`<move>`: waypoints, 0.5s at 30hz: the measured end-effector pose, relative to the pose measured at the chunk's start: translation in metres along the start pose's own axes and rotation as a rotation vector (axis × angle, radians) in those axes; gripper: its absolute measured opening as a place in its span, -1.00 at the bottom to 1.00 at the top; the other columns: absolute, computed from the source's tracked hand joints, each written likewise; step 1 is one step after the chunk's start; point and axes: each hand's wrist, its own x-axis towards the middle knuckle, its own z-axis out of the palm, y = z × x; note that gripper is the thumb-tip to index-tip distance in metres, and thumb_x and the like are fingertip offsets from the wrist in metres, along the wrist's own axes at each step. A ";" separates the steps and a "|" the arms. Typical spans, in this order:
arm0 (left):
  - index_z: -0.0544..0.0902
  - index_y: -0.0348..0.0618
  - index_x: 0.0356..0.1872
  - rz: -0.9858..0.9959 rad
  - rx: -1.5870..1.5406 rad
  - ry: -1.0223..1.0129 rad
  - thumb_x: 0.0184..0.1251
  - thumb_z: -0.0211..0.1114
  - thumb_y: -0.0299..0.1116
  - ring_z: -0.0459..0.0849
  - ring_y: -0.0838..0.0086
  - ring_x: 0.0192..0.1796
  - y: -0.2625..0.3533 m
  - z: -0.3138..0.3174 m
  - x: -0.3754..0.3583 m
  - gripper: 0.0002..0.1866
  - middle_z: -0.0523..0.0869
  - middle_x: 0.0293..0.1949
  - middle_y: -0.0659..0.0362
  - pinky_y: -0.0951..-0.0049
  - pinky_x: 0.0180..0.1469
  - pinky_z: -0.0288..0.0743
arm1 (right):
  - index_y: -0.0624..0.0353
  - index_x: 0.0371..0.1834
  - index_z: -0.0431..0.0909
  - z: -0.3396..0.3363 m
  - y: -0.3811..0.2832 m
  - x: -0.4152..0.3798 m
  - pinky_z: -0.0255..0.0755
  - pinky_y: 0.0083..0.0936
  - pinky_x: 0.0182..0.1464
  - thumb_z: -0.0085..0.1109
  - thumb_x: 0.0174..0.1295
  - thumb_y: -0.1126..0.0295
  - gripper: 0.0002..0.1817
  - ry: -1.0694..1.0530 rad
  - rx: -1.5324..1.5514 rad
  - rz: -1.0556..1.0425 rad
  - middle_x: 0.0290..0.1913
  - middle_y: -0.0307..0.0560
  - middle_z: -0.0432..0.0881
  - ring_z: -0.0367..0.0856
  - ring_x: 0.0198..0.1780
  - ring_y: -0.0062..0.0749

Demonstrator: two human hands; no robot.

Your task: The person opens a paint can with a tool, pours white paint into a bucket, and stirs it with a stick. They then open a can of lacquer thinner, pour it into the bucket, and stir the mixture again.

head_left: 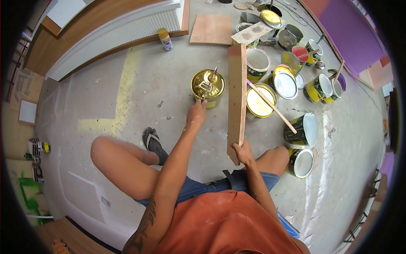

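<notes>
Gold-lidded paint can [207, 87] stands upright on the concrete floor [139, 84], ahead of the seated person, lid on. A thin metal tool [210, 80] lies slanted across the lid, tip pointing away from the person. Left hand [196, 113] reaches to the near rim of the can, fingers closed around the tool's lower end.

Just right of the can: a long wooden board [237, 99] standing on edge, running away from the person. Right hand [244, 153] grips its near end, fingers wrapped round the edge; far end reaches up toward the cluster of cans.

Right of the board, touching or just beside it: an open can of pale yellow paint [259, 101] with a wooden stir stick [272, 106] lying across it, slanting toward the right. Beyond, more cans, some open, some lidded, yellow-and-black labels; one holds red paint [300, 53]. Two cans [302, 148] lie near the person's right knee, white inside.

Person sits low, knees bent, orange shirt, denim shorts, black sandal [153, 144] on the left foot. Further off: spray can [165, 39] upright by a white slatted panel [114, 36], square plywood piece [211, 29] flat on the floor.
</notes>
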 end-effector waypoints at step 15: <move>0.50 -0.22 0.22 0.025 0.001 0.020 0.58 -0.11 0.04 0.64 -0.27 0.03 -0.001 0.010 0.001 -0.46 0.70 -0.11 -0.34 -0.14 0.09 0.49 | 0.31 0.23 0.42 -0.020 -0.056 0.013 0.38 -0.15 0.23 0.14 0.06 0.48 -0.43 0.050 -0.187 -0.404 0.17 0.35 0.49 0.45 0.16 0.31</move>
